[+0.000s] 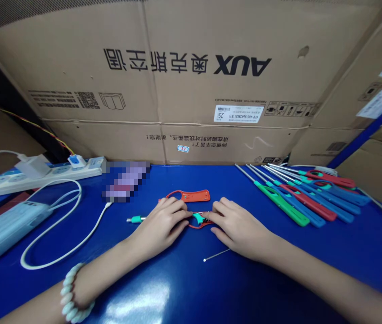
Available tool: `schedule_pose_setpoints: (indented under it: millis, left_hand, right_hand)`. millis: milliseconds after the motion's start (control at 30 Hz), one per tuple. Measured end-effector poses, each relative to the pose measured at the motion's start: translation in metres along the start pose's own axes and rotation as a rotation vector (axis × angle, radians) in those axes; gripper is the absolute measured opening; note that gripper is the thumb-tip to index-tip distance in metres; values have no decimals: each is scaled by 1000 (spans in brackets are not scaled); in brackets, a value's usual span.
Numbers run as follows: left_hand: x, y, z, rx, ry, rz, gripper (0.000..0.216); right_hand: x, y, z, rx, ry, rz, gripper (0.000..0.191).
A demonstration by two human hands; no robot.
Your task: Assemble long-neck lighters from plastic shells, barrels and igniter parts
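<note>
In the middle of the blue table, an opened red utility lighter [195, 226] lies flat between my hands, with a green trigger [197, 219] in it. My left hand [165, 220] pinches its left part; a green piece with a metal tip [137, 219] sticks out beyond that hand. At the lighter's other end, my right hand [240, 225] is closed, its fingertips partly hiding the small parts inside. Just behind the hands rests a loose orange-red half shell [195, 196], inner side up. A thin metal rod [217, 255] pokes out below my right hand.
Several long-necked lighters [298, 195] in green, blue and red lie fanned out at the right. To the left are a white cable [76, 234], a light-blue power bank [11, 229], a power strip [59, 173] and a blurred-out phone-like object [126, 180]. Cardboard [177, 99] stands behind.
</note>
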State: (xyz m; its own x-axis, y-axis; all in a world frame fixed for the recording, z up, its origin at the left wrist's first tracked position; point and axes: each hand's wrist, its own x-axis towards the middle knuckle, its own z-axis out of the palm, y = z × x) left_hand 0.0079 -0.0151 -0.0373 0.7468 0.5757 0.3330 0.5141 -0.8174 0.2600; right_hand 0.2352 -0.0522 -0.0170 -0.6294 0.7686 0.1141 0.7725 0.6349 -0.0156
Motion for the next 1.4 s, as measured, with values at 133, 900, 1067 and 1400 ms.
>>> schedule_pose_setpoints:
  millis: [133, 900, 1067, 1400]
  left_hand:
    - [0, 2, 1, 58, -1, 36, 21]
    - [0, -5, -1, -21, -13, -96, 23]
    - [2, -5, -3, 30, -14, -62, 22]
    - [2, -7, -7, 121, -46, -37, 21]
  right_hand:
    - [1, 1, 0, -22, -22, -10, 36]
    - [-1, -2, 4, -97, -29, -23, 36]
    - [1, -1, 4, -93, -30, -19, 36]
    - [1, 4, 0, 10, -25, -18, 37]
